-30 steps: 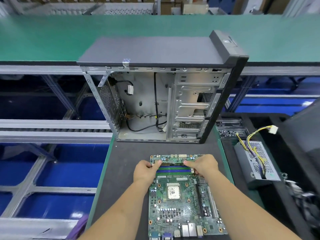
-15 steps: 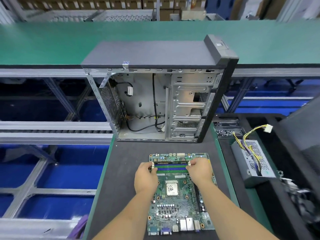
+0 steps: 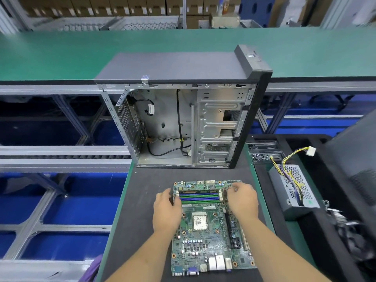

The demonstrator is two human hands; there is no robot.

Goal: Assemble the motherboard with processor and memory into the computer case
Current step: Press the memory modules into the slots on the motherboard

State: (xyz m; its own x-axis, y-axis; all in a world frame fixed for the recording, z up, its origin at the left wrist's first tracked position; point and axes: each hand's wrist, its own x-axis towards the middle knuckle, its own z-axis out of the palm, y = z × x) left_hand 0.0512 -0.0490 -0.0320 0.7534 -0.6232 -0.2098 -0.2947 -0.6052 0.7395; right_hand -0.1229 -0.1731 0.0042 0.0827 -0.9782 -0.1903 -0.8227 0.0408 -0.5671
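A green motherboard (image 3: 203, 243) lies flat on the dark mat (image 3: 138, 210), with a silver processor (image 3: 199, 220) seated in its socket. A memory stick (image 3: 198, 191) sits in the farthest of the blue and green memory slots (image 3: 199, 198). My left hand (image 3: 166, 208) rests at the slots' left end, its fingertips touching the board's left edge. My right hand (image 3: 242, 200) rests at the slots' right end, bent fingertips pressing on the board there. The open computer case (image 3: 179, 123) stands upright just beyond the board, its bay holding only loose black cables.
A grey power supply (image 3: 293, 190) with yellow and black wires lies in a black tray (image 3: 317, 159) at the right. A green conveyor surface (image 3: 61, 53) runs behind the case. Roller rails and blue bins lie at the left, beyond the mat's edge.
Both hands have slid apart from the memory stick's top edge to the outer ends of the slots. The stick now sits low in its slot. The view has shifted slightly.
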